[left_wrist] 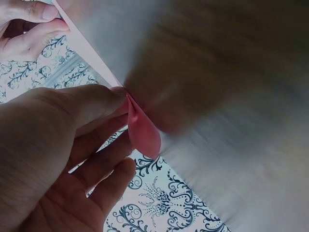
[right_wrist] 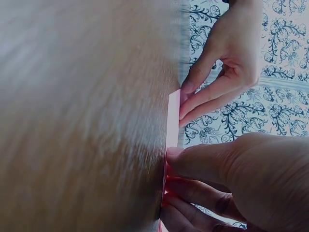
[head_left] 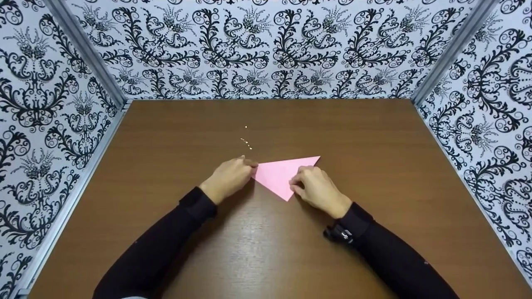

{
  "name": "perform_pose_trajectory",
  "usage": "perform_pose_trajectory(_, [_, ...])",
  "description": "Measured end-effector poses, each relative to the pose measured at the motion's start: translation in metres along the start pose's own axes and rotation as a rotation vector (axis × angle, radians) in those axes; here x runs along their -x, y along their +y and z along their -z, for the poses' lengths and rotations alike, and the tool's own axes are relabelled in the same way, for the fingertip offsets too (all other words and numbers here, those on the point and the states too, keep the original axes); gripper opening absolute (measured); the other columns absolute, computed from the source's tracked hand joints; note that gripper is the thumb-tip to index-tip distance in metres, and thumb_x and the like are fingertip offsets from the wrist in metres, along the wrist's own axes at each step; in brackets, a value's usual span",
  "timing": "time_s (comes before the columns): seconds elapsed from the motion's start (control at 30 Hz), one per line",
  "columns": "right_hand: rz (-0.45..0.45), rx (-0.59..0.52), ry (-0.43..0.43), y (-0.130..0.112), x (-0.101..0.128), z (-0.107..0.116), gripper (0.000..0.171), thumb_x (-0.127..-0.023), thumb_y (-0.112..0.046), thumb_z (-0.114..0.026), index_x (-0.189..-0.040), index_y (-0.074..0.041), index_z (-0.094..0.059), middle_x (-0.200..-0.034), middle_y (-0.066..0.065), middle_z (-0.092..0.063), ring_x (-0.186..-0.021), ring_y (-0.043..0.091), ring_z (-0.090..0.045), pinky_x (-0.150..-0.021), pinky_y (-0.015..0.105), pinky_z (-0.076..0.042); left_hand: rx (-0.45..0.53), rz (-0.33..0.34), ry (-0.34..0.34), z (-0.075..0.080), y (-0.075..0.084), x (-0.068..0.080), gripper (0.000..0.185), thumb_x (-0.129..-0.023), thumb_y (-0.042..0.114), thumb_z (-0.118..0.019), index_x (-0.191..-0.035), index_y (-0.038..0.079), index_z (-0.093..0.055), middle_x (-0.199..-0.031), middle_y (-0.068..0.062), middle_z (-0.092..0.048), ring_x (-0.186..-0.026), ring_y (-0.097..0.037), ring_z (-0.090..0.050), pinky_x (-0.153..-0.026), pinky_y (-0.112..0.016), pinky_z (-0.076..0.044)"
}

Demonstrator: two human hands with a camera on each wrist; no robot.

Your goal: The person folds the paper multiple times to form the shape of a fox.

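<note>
A pink sheet of paper (head_left: 274, 176), folded into a roughly triangular shape, lies at the middle of the wooden table. My left hand (head_left: 232, 176) pinches its left corner between thumb and fingers. In the left wrist view the paper bulges into a rounded loop (left_wrist: 145, 137) beside that thumb, so the fold there is not flat. My right hand (head_left: 318, 187) holds the paper near its right edge, thumb and bent fingers on it. The right wrist view shows the paper (right_wrist: 173, 121) edge-on against the tabletop, with the right thumb and fingers around its near part.
Several tiny pale specks (head_left: 247, 142) lie on the table (head_left: 187, 137) beyond the left hand. Patterned walls (head_left: 266, 45) with grey metal posts (head_left: 85, 50) enclose the table at the back and sides. A dark strap with a small device (head_left: 343, 234) is at the right wrist.
</note>
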State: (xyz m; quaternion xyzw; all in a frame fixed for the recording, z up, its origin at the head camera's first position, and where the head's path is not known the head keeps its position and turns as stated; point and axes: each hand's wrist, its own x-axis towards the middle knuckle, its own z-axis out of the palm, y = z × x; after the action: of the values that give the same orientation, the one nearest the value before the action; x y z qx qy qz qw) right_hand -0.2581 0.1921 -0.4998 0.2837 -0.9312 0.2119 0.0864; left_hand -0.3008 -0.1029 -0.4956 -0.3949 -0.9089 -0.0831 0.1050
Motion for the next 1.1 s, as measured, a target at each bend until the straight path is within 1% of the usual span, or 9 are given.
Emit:
perform_pose_trajectory(0.1, [0.000,0.003,0.008,0.000,0.000,-0.001,0.006,-0.098,-0.003,-0.092,-0.097,-0.009,-0.093,-0.092,0.009,-0.080,-0.089,0.029,-0.078,-0.082,0.050,-0.069,-0.001,0.007,0.006,0.002,-0.002,0.004,0.024,-0.107,-0.011,-0.067,-0.097,0.000,-0.086,-0.133,-0.017,-0.089,-0.118,-0.037,-0.089,-0.122,-0.057,-0.064])
perform_pose_trajectory(0.27, [0.001,0.011,0.026,0.000,0.001,-0.001,0.004,-0.097,-0.004,-0.094,-0.097,-0.008,-0.093,-0.092,0.008,-0.080,-0.087,0.028,-0.076,-0.080,0.050,-0.067,-0.029,-0.010,0.024,0.003,-0.007,0.012,0.022,-0.108,-0.009,-0.070,-0.097,0.001,-0.086,-0.132,-0.014,-0.090,-0.115,-0.035,-0.089,-0.123,-0.057,-0.063])
perform_pose_trajectory(0.47, [0.014,0.011,0.022,0.001,0.001,-0.001,0.005,-0.097,-0.003,-0.093,-0.096,-0.007,-0.093,-0.091,0.009,-0.079,-0.086,0.028,-0.076,-0.080,0.050,-0.067,-0.067,-0.020,0.055,0.004,-0.010,0.019,0.014,-0.108,-0.006,-0.074,-0.104,-0.002,-0.087,-0.130,-0.015,-0.090,-0.113,-0.036,-0.090,-0.122,-0.056,-0.064])
perform_pose_trajectory(0.57, [0.018,0.010,0.019,0.001,0.001,-0.001,0.005,-0.098,-0.003,-0.093,-0.096,-0.007,-0.093,-0.091,0.009,-0.079,-0.086,0.028,-0.076,-0.079,0.050,-0.067,-0.069,-0.019,0.061,0.004,-0.013,0.024,0.015,-0.107,-0.008,-0.073,-0.108,-0.004,-0.088,-0.128,-0.016,-0.090,-0.113,-0.036,-0.090,-0.122,-0.057,-0.064])
perform_pose_trajectory(0.7, [0.016,0.012,0.018,0.001,0.002,-0.001,0.004,-0.098,-0.004,-0.093,-0.096,-0.008,-0.093,-0.091,0.008,-0.079,-0.087,0.029,-0.076,-0.080,0.050,-0.068,-0.071,0.000,0.069,0.005,-0.016,0.029,0.017,-0.108,-0.007,-0.073,-0.115,-0.005,-0.089,-0.127,-0.017,-0.090,-0.113,-0.036,-0.090,-0.122,-0.059,-0.063])
perform_pose_trajectory(0.8, [0.011,0.015,0.017,0.001,0.002,-0.001,0.004,-0.098,-0.004,-0.093,-0.096,-0.007,-0.092,-0.091,0.008,-0.079,-0.087,0.028,-0.077,-0.080,0.050,-0.068,-0.069,0.026,0.072,0.006,-0.020,0.034,0.018,-0.110,-0.005,-0.074,-0.119,-0.006,-0.088,-0.126,-0.017,-0.091,-0.113,-0.037,-0.090,-0.123,-0.060,-0.063])
perform_pose_trajectory(0.93, [0.006,0.013,0.012,0.001,0.001,-0.001,0.004,-0.098,-0.004,-0.093,-0.096,-0.007,-0.092,-0.091,0.009,-0.079,-0.087,0.029,-0.077,-0.081,0.051,-0.069,-0.063,0.065,0.072,0.008,-0.023,0.040,0.018,-0.112,-0.001,-0.073,-0.121,-0.007,-0.088,-0.126,-0.018,-0.090,-0.115,-0.040,-0.089,-0.124,-0.060,-0.061])
perform_pose_trajectory(1.1, [0.001,0.017,0.010,0.001,0.001,-0.001,0.005,-0.099,-0.004,-0.092,-0.097,-0.009,-0.093,-0.092,0.008,-0.079,-0.088,0.029,-0.077,-0.081,0.051,-0.068,-0.047,0.077,0.080,0.010,-0.025,0.044,0.018,-0.112,0.001,-0.074,-0.120,-0.008,-0.088,-0.125,-0.019,-0.090,-0.116,-0.041,-0.089,-0.125,-0.061,-0.060])
